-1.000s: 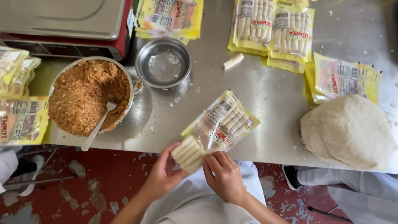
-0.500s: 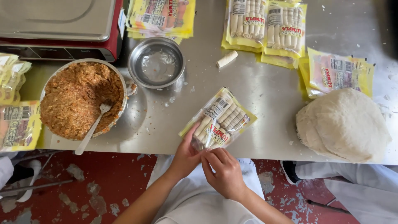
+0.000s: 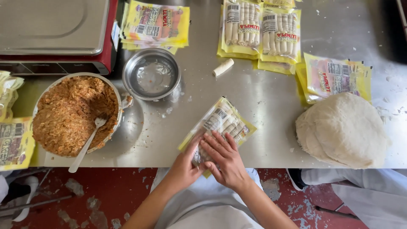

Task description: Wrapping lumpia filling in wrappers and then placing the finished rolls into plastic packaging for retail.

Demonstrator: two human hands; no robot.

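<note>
A clear-and-yellow pouch [image 3: 227,121] filled with several pale rolls lies tilted at the steel table's [image 3: 271,106] front edge. My left hand [image 3: 184,163] grips the pouch's near end from the left. My right hand [image 3: 224,159] lies flat on top of the pouch, fingers spread, pressing the rolls down. Both hands touch each other at the pouch's near end, which they hide.
A bowl of brown filling [image 3: 72,114] with a spoon [image 3: 87,142] stands left, an empty steel bowl [image 3: 151,74] beside it. A loose roll [image 3: 223,67], filled packs [image 3: 260,29], empty pouches [image 3: 154,23], round wrappers [image 3: 343,129] and a scale [image 3: 55,29] surround. Another person's white clothing [image 3: 360,191] is lower right.
The stack of rolls held in my left hand has gone into the pouch. The pouch now lies flat on the table with my right hand on top.
</note>
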